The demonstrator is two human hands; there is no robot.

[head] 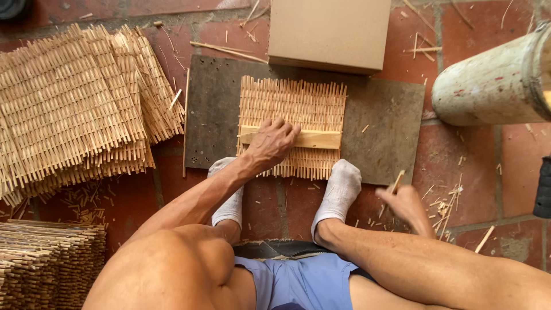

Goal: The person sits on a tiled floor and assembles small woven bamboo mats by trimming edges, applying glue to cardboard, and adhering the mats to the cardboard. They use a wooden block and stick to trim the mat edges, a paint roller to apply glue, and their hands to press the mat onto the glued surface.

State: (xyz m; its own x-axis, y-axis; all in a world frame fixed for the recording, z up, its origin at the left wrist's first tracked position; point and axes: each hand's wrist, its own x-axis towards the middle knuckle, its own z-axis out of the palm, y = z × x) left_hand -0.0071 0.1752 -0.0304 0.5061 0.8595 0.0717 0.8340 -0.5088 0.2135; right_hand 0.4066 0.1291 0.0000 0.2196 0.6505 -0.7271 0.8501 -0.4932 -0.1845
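On the red tile floor [516, 149], a dark flat board [390, 132] lies in front of the seated person. A woven bamboo mat [310, 103] rests on the board, its splints running away from the person, ends uneven along the far and near edges. A pale wooden bar [321, 139] lies crosswise on the mat, near its lower half.

Left hand [272, 140]: palm down, fingers spread flat over the left end of the bar and the mat beneath, pressing on both. Grip is flat, not closed around anything.

Right hand [404, 201]: off the board, to the right of the right foot, above the floor. Grip is narrow, pinched around a thin bamboo splint [397, 181] that sticks up and away from the fingers. The hand is slightly blurred.

Both feet, in white socks [341, 186], sit at the near edge of the board; the right toe touches the mat's near edge.

Surroundings: a fanned stack of finished mats [74, 103] on the floor to the left, well apart from the board; a second stack [46, 258] at lower left. A cardboard box [330, 31] overlaps the board's far edge. A whitish cylinder [493, 86] lies at right. Loose splint offcuts [447, 201] are scattered near the right hand.
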